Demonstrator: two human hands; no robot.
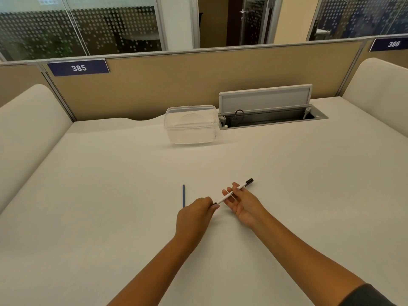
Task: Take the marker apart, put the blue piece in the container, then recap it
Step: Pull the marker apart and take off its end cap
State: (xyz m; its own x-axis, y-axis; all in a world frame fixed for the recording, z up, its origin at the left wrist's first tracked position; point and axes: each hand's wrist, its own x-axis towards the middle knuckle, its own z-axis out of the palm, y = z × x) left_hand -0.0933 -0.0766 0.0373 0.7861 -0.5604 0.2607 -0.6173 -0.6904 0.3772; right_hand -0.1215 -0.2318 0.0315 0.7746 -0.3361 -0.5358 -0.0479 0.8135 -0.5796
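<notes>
Marker: the slim white plastic marker with a black cap at its far end [234, 192] is up off the white tabletop [110, 195], held between both hands. Looks very light and stiff, smooth barrel, so probably a bit slippery if pinched loosely.

Marker axis: long axis runs diagonally, near end toward the person's left, black-capped end pointing away and to the right.

Left hand: the left hand [195, 214] has its fingers curled in, pinching the marker's near dark end. Whether that's a plug or the tip itself is too small to tell.

Right hand: the right hand [239, 203] is palm-up and mostly relaxed, with the barrel lying across the fingers and the thumb lightly over it. More of a cradle than a hard grip.

Blue piece: the thin blue rod-like inner piece [183, 196] is already out, lying flat on the tabletop just left of the left hand. It points straight away from the person, near end close to the knuckles.

Blue piece handling: feather-light and skinny, likely to roll or flick away. Best guess is a fingertip pinch near its middle.

Container: the clear rectangular plastic container [191, 125] sits well away at the back of the tabletop, beside an open grey cable tray [268, 114]. Whether it has a lid on is hard to tell.
</notes>
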